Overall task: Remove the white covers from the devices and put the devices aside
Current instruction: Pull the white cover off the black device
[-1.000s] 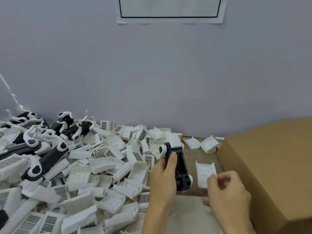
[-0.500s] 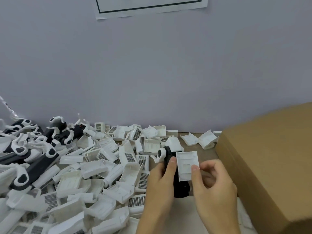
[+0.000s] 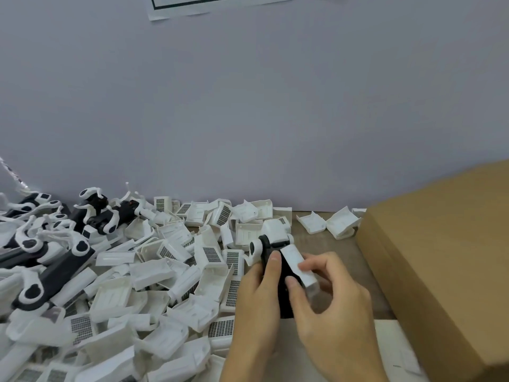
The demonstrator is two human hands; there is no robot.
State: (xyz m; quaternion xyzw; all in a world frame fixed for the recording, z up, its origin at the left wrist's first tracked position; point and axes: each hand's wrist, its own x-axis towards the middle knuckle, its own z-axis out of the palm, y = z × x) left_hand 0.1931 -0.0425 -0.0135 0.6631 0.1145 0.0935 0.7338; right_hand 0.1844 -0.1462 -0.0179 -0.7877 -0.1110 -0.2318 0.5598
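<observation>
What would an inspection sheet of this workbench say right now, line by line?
Surface: brown table, mostly buried on the left; a pale sheet lies at the near edge.
Job's things: black device held upright-ish between both hands, with a white cover against its right side.
Clutter: heap of loose white covers; stack of black-and-white devices at far left; two covers lie apart near the box.
Hands: left hand grips the device; right hand pinches the white cover with its fingers.
Cables: nothing seen.
Surroundings: cardboard box at right; grey wall with a paper notice.
</observation>
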